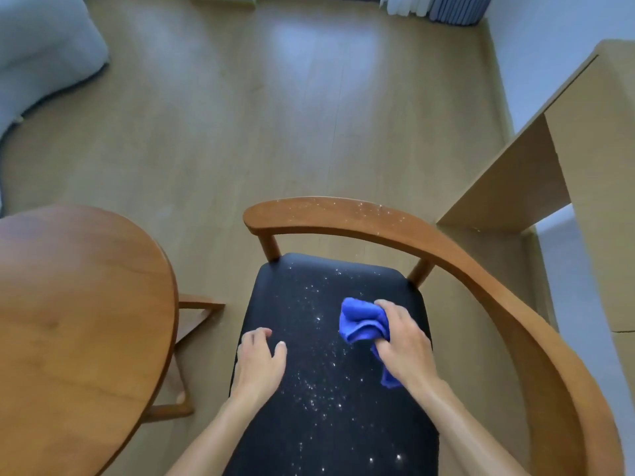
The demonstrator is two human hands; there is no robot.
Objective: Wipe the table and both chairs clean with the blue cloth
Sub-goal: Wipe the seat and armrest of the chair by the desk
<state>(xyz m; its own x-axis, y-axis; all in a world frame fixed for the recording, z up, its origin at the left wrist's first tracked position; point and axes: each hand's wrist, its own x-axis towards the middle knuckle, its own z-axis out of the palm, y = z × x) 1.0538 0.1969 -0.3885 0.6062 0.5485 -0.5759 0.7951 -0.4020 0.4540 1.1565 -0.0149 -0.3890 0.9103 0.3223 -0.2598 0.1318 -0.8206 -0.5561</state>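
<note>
- Right hand grips the bunched blue cloth, pressed onto the chair's dark seat, right of centre.
- Left hand rests at the seat's left edge, fingers loosely bent, holding nothing.
- White specks scatter across the seat, thickest between the two hands and down toward the front.
- More specks dot the chair's curved wooden backrest.
- Round wooden table sits just left of the chair.
- Pale wooden desk stands at far right.

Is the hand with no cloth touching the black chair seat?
Cannot tell. In the head view the left hand lies over the black seat edge, fingers loosely curled, but no contact or gap shows.
</note>
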